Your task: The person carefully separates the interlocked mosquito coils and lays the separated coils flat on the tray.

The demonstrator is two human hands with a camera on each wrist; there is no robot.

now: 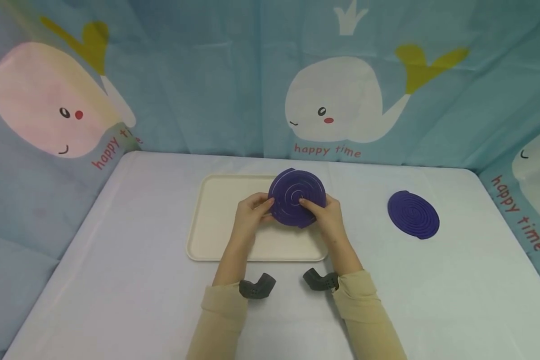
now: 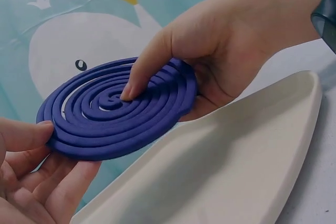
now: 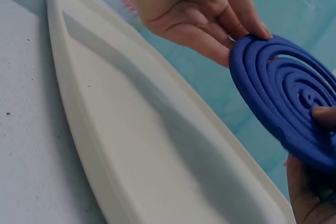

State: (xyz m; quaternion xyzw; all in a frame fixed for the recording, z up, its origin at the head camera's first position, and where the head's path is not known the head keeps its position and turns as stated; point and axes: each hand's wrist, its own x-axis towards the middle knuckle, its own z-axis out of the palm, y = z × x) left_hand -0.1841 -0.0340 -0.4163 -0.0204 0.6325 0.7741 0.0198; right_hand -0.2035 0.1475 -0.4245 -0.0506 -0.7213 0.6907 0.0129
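Observation:
Both hands hold a dark blue-purple mosquito coil (image 1: 292,215) up over a cream tray (image 1: 216,220). My left hand (image 1: 250,212) pinches its left rim, thumb on top and fingers beneath. At the opposite side, my right hand (image 1: 330,217) grips the coil with the thumb pressed near its centre and the fingers under it. Narrow gaps show between some of the rings of the spiral (image 2: 100,142). In the right wrist view the coil (image 3: 262,98) is tilted and part of it runs out of the frame.
A second mosquito coil (image 1: 413,215) lies flat on the white table (image 1: 432,290), to the right of the tray. Behind the table hangs a blue curtain (image 1: 220,100) with whale prints. Dark wrist devices (image 1: 257,287) sit at both sleeve cuffs.

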